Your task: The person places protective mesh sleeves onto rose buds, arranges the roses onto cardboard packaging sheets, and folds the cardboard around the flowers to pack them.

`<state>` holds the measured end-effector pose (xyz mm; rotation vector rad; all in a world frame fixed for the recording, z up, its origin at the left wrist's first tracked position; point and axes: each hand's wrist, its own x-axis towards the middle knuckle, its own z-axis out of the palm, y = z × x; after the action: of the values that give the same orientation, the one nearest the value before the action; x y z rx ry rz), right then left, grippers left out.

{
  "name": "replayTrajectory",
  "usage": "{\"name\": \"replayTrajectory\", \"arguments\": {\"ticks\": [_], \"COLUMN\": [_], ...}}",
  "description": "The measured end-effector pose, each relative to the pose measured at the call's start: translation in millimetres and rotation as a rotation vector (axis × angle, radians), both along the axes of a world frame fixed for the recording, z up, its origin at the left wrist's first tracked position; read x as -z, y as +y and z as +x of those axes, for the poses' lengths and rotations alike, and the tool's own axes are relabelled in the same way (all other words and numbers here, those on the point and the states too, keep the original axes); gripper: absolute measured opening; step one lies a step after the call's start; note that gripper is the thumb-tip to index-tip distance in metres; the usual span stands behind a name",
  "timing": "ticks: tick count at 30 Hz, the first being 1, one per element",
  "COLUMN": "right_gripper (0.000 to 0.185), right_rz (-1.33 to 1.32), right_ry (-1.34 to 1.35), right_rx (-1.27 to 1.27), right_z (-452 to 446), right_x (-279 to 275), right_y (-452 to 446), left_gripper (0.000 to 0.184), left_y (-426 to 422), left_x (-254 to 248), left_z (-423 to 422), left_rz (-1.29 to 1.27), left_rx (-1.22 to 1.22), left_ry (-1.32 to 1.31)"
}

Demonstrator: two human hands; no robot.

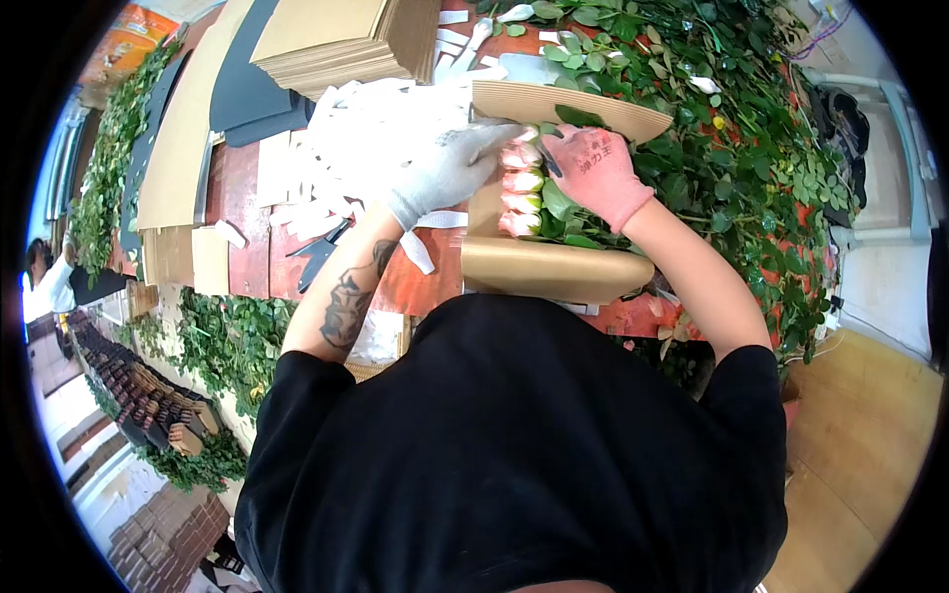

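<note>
Black shirt (514, 425) nearest, left hand (447, 170) and right hand (596, 170) flank pink roses (520, 182) on cardboard (544, 267), both grips unclear.

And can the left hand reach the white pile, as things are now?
Probably yes: the left hand, in its grey glove, is right beside the white pile, and nothing visible seems to stand between them.

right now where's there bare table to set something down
A small patch of red tabletop is bare between the left forearm and the brown wrapper; another shows left of the white pile. Leafy stems crowd the right side.
</note>
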<state>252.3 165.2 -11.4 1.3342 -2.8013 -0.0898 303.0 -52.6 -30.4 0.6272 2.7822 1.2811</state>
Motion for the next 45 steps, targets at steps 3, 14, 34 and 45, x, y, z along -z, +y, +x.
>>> {"name": "replayTrajectory", "arguments": {"ticks": [3, 14, 34, 45], "right_gripper": [0.024, 0.036, 0.03, 0.024], "right_rz": [0.02, 0.104, -0.056, 0.164], "right_ry": [-0.032, -0.087, -0.168, -0.374], "right_rx": [0.024, 0.074, -0.119, -0.313], "right_z": [0, 1, 23, 25], "right_x": [1, -7, -43, -20], "right_y": [0, -2, 11, 7], "left_gripper": [0.049, 0.071, 0.06, 0.036], "left_y": [-7, -9, -13, -19], "left_x": [-6, 23, 14, 21], "left_z": [19, 27, 35, 47], "left_rz": [0.037, -0.318, -0.297, -0.249], "left_rx": [-0.081, -0.085, -0.11, -0.059], "left_ry": [-0.155, 0.019, 0.093, -0.015]}}
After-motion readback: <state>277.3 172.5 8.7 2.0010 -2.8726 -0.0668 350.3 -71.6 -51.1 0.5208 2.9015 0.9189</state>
